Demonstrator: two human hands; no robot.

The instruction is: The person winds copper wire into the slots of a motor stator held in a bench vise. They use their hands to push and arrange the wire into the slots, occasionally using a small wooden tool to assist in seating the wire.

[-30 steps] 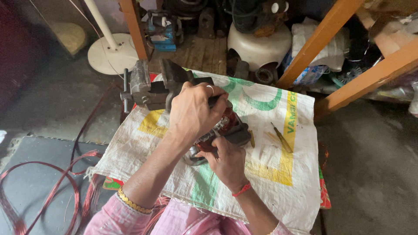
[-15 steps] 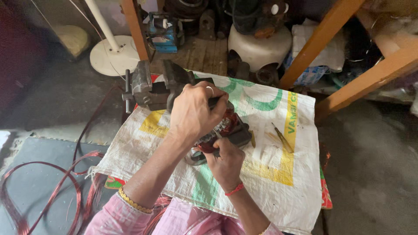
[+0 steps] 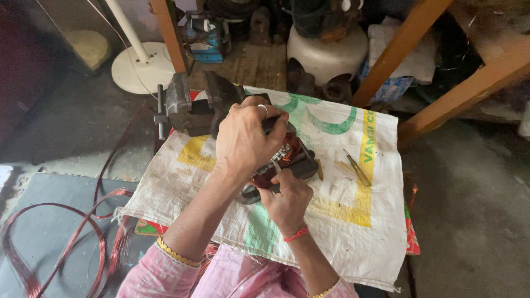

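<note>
- The left hand (image 3: 243,140) sits a touch lower over the motor stator (image 3: 281,160) than a second ago, its knuckles now tipped more toward the bench vise (image 3: 193,107), so the ring on one finger shows on top.
- The right hand (image 3: 287,201) has slid slightly up and in under the stator; its fingers curl closer against the dark metal body than before.
- A thin pale tool (image 3: 275,165) now shows between the two hands, against the copper windings, where it was hidden earlier.
- The red wrist thread (image 3: 296,234) lies a little further from the pink sleeve.
</note>
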